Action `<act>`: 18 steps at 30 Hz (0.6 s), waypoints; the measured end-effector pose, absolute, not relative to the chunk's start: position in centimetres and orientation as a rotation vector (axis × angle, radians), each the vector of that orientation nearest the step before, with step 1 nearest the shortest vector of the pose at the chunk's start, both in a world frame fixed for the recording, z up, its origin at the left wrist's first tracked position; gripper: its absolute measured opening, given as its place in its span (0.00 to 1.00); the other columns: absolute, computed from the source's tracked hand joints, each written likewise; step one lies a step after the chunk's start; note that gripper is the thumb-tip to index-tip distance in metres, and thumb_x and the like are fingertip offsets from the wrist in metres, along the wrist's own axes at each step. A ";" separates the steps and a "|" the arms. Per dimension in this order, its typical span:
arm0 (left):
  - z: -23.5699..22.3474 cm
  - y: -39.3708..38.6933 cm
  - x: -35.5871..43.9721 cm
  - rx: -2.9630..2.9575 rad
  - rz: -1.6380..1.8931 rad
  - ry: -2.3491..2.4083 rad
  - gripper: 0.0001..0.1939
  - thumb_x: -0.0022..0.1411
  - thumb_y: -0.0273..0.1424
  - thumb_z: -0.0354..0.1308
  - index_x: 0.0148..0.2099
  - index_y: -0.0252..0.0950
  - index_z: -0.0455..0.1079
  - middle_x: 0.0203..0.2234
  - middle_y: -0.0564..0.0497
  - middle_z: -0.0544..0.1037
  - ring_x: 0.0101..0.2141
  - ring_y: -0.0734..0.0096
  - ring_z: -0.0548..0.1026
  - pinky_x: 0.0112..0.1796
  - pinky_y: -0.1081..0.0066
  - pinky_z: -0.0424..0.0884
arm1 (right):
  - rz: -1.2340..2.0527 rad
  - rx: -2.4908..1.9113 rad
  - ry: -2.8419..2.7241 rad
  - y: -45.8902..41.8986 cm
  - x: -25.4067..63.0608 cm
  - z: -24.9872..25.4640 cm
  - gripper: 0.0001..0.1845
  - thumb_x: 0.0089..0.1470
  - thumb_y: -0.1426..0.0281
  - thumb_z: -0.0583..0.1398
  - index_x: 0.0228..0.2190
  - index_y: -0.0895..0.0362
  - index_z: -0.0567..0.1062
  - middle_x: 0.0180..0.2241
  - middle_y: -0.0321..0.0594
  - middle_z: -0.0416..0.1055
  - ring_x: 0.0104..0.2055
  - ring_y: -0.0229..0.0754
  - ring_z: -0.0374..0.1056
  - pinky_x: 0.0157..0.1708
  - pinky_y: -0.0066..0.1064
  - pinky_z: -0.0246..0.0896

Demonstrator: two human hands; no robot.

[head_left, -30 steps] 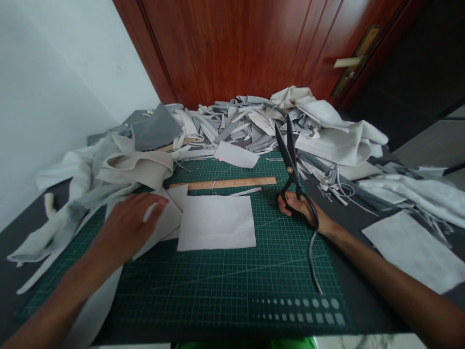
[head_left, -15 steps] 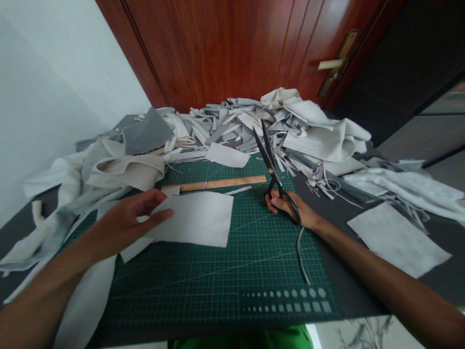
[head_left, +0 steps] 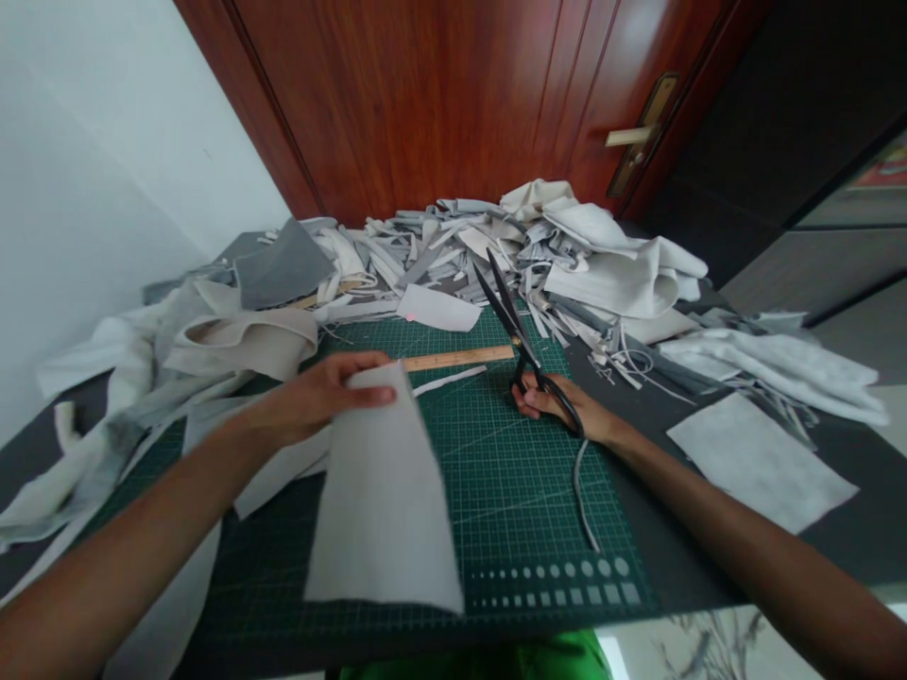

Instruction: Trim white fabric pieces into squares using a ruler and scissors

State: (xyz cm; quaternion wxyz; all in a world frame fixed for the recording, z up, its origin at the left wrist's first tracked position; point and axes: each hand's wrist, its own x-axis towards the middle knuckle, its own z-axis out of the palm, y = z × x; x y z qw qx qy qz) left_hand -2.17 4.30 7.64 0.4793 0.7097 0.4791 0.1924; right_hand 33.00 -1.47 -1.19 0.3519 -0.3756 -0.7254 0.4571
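Pale sheet (head_left: 386,501) hangs from the left hand (head_left: 318,397), over the green mat (head_left: 524,491). The thumb and fingers pinch its top edge, perhaps so the rest can hang down flat. The right hand (head_left: 567,408) has its fingers closed around the handles of the black scissors (head_left: 511,326). The blades point away and are a bit apart, maybe to keep the tips off the sheet. A wooden ruler (head_left: 464,358) and a thin strip (head_left: 453,378) lie on the mat, just beside the sheet's top. Behind is a heap of scraps (head_left: 425,250), likely pushed back for room.
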 end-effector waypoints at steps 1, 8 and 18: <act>6.2 4.3 -0.7 1.626 0.383 1.088 0.21 0.53 0.44 0.70 0.41 0.35 0.75 0.32 0.51 0.82 0.32 0.64 0.81 0.33 0.69 0.77 | 1.158 -0.995 -1.886 -1.5 33.0 -1.3 0.26 0.63 0.45 0.56 0.28 0.53 0.63 0.27 0.33 0.61 0.28 0.38 0.57 0.31 0.31 0.54; 3.1 2.6 0.3 1.712 0.230 0.896 0.36 0.56 0.39 0.71 0.65 0.46 0.66 0.60 0.47 0.75 0.54 0.55 0.77 0.46 0.66 0.76 | 0.926 -1.053 -2.033 -1.5 33.0 -1.2 0.15 0.62 0.57 0.59 0.31 0.54 0.67 0.31 0.37 0.67 0.33 0.41 0.63 0.34 0.33 0.59; 0.0 0.2 0.9 1.257 0.672 0.829 0.23 0.50 0.37 0.76 0.49 0.41 0.80 0.37 0.52 0.80 0.32 0.71 0.76 0.34 0.73 0.72 | 0.455 -1.275 -2.126 -2.0 31.8 -1.2 0.07 0.56 0.67 0.59 0.30 0.53 0.65 0.25 0.35 0.63 0.30 0.43 0.60 0.32 0.34 0.54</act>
